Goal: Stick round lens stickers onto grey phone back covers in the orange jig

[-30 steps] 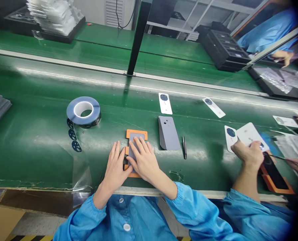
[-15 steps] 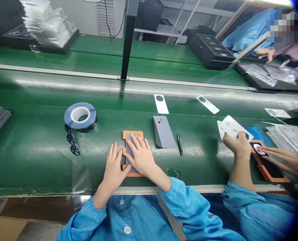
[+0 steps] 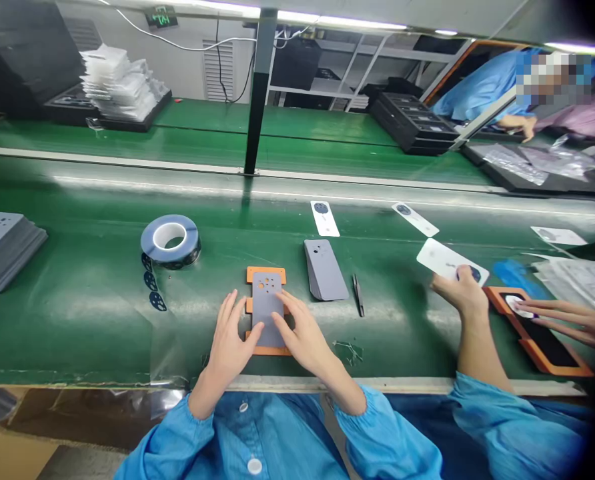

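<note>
A grey phone back panel with holes at its top end lies in an orange fixture in front of me. My left hand is beside its left edge, fingers stretched, thumb at the panel's lower part. On the other side, my right hand has its fingers apart, with fingertips and thumb over the right edge. Both hands are open. A stack of similar grey panels stands to the right, with black tweezers beyond it. Left of the fixture is a roll of blue tape, its strip of dark camera-shaped stickers unrolled.
Another stack of grey panels is at the far left. White cards lie toward the back. At right, a co-worker's hand holds a white card, the other hand touching a second orange fixture. A black post stands behind.
My right hand has slid from the panel's top to its right edge, uncovering the holes. My left hand has stayed nearly in place. The view has tilted up; the co-worker's card has shifted.
</note>
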Demonstrator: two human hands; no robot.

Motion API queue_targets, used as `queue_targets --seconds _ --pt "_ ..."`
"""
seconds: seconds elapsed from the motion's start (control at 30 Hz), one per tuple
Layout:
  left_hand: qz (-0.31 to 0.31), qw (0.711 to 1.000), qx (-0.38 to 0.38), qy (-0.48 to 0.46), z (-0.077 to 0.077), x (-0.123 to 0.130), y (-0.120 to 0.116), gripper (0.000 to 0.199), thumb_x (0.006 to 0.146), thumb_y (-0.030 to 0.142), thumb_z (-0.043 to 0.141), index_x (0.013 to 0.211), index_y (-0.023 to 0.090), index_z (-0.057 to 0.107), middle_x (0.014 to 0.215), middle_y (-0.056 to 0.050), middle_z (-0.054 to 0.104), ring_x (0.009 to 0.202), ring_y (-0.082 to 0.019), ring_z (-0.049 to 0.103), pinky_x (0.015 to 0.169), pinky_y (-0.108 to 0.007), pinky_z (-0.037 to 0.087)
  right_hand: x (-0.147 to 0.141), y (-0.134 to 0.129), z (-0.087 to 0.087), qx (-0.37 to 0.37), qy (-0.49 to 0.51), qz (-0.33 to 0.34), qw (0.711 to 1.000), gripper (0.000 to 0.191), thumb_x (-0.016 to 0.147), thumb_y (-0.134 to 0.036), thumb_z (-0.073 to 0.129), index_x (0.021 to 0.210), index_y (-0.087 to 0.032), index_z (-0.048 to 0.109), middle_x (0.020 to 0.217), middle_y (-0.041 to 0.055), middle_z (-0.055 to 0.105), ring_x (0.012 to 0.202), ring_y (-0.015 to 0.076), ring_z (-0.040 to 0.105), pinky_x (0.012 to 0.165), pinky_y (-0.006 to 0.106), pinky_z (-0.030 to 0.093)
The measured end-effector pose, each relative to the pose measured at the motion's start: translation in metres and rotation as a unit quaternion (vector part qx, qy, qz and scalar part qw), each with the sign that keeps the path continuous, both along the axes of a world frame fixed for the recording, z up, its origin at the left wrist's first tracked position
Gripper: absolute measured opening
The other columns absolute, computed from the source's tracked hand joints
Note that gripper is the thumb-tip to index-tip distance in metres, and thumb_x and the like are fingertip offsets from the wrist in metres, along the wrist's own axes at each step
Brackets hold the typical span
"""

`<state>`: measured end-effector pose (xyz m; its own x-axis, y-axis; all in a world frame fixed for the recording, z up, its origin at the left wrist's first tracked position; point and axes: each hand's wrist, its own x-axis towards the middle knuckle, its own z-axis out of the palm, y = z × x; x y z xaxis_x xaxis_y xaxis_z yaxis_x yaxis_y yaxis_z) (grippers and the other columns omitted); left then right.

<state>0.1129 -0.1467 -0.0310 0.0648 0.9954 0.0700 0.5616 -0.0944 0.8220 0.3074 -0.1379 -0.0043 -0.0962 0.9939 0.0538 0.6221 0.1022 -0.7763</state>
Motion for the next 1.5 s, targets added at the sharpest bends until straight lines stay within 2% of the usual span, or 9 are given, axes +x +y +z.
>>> queue_targets --seconds 0.27,0.43,0.6,0.77,0.87,0.97,1.1,1.3,1.5 --pt "0.058 0.966 -0.117 -0.225 0.02 -0.009 0.0 0.061 0.097 0.05 0.053 0.147 0.016 0.044 0.123 -0.015 0.069 0.105 -0.025 0.069 0.087 -0.038 0.058 -0.008 -0.003 0.034 -0.098 0.133 0.067 0.984 0.042 0.099 -0.038 0.054 0.139 -0.027 0.057 0.139 0.0089 0.064 0.129 0.0262 0.06 0.113 0.049 0.045" --pt "0.061 0.932 -0.16 -0.319 0.018 -0.012 0.004 0.073 0.091 0.044 0.063 0.152 0.014 0.036 0.119 -0.015 0.073 0.099 -0.026 0.073 0.08 -0.036 0.06 -0.012 0.005 0.027 -0.161 0.111 0.073 0.978 0.044 0.094 -0.036 0.061 0.137 -0.027 0.058 0.115 0.0076 0.074 0.093 0.0229 0.072 0.086 0.042 0.059" --pt "0.074 0.916 -0.153 -0.364 0.018 -0.015 0.007 0.075 0.09 0.046 0.064 0.152 0.015 0.034 0.121 -0.016 0.072 0.099 -0.027 0.074 0.08 -0.037 0.061 -0.02 0.02 0.027 -0.302 0.233 0.114 0.917 0.061 0.084 -0.029 0.071 0.141 -0.02 0.051 0.074 -0.0014 0.072 0.06 0.0161 0.07 0.058 0.029 0.058" --pt "0.176 0.972 0.032 -0.155 0.031 -0.04 0.008 0.058 0.094 0.04 0.06 0.147 0.021 0.043 0.136 -0.015 0.062 0.126 -0.029 0.061 0.105 -0.047 0.051 -0.015 0.095 0.026 -0.217 0.201 0.055 0.954 0.042 0.084 -0.028 0.065 0.123 -0.012 0.063 0.068 0.001 0.071 0.054 0.014 0.066 0.047 0.022 0.052" --pt "0.264 0.95 0.165 0.032 0.039 -0.066 0.009 0.057 0.092 0.036 0.063 0.144 0.022 0.048 0.154 -0.016 0.045 0.148 -0.033 0.037 0.123 -0.054 0.03 -0.003 0.162 0.025 -0.15 0.096 -0.04 0.983 0.047 0.086 -0.02 0.058 0.131 -0.008 0.059 0.072 0.003 0.073 0.061 0.0145 0.068 0.053 0.023 0.055" --pt "0.322 0.933 0.133 0.094 0.036 -0.095 0.011 0.074 0.088 0.041 0.066 0.152 0.018 0.038 0.161 -0.02 0.034 0.152 -0.039 0.027 0.123 -0.06 0.025 0.007 0.218 0.023 -0.121 0.043 -0.077 0.989 0.049 0.086 -0.015 0.055 0.133 -0.003 0.058 0.078 0.0062 0.075 0.07 0.0155 0.07 0.061 0.024 0.056" --pt "0.326 0.945 -0.031 -0.005 0.014 -0.129 0.01 0.08 0.089 0.046 0.063 0.158 0.019 0.031 0.151 -0.021 0.052 0.136 -0.038 0.054 0.111 -0.058 0.044 0.015 0.253 0.023 -0.106 -0.033 -0.103 0.988 0.042 0.083 -0.014 0.058 0.123 -0.003 0.066 0.081 0.0101 0.077 0.084 0.021 0.073 0.081 0.032 0.057" --pt "0.31 0.929 -0.079 -0.184 -0.008 -0.144 0.012 0.067 0.086 0.044 0.066 0.145 0.017 0.053 0.131 -0.019 0.068 0.128 -0.033 0.063 0.104 -0.047 0.052 0.009 0.246 0.024 -0.088 -0.106 -0.087 0.987 0.035 0.085 -0.02 0.063 0.115 -0.006 0.072 0.123 0.025 0.07 0.12 0.0377 0.064 0.107 0.053 0.043" --pt "0.269 0.894 -0.09 -0.347 0.008 -0.122 0.021 0.079 0.073 0.048 0.078 0.141 0.012 0.056 0.134 -0.022 0.066 0.118 -0.035 0.068 0.087 -0.041 0.06 -0.069 0.201 0.022 -0.15 -0.011 0.127 0.98 0.029 0.092 -0.028 0.061 0.116 -0.02 0.074 0.11 0.0085 0.077 0.09 0.0199 0.075 0.08 0.029 0.058"
